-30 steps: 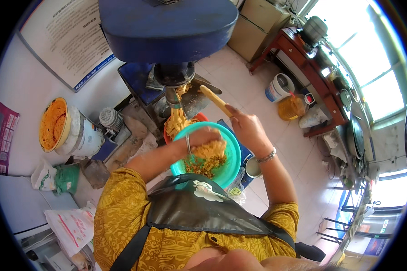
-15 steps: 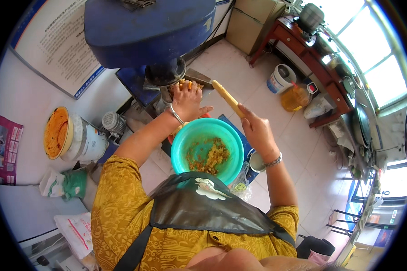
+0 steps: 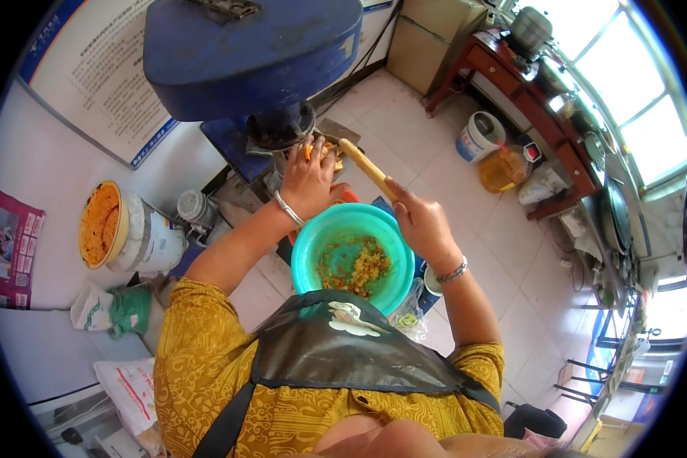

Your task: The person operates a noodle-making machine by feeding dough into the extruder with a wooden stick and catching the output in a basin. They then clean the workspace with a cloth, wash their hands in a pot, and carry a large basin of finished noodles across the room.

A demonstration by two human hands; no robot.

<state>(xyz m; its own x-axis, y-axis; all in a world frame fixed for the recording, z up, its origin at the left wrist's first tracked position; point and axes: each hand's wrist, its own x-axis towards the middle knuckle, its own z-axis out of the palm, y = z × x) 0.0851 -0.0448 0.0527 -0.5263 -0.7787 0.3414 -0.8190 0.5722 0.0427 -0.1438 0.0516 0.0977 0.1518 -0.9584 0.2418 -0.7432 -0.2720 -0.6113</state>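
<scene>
My left hand (image 3: 307, 183) reaches to the metal tray below the machine's dark outlet (image 3: 281, 126), its fingers apart and resting on crumbly orange-brown food (image 3: 331, 154). My right hand (image 3: 418, 219) grips a pale wooden stick (image 3: 365, 164), whose upper end sits beside that food, right of my left hand's fingers. Below both hands is a turquoise bowl (image 3: 305, 263) with yellow-brown crumbs inside. A red container (image 3: 349, 195) shows partly behind the bowl; the rest of it is hidden.
The blue machine (image 3: 248, 57) stands ahead. At left are a tub of orange mixture (image 3: 99, 225), a motor (image 3: 195, 206) and sacks (image 3: 118, 385). A red desk (image 3: 488, 69) with pots, a white bucket (image 3: 469, 145) and an oil jug (image 3: 496, 172) line the right.
My left hand has moved up from the bowl, where it held yellowish food, to the machine's tray. The stick's upper end has shifted slightly left and down since half a second ago.
</scene>
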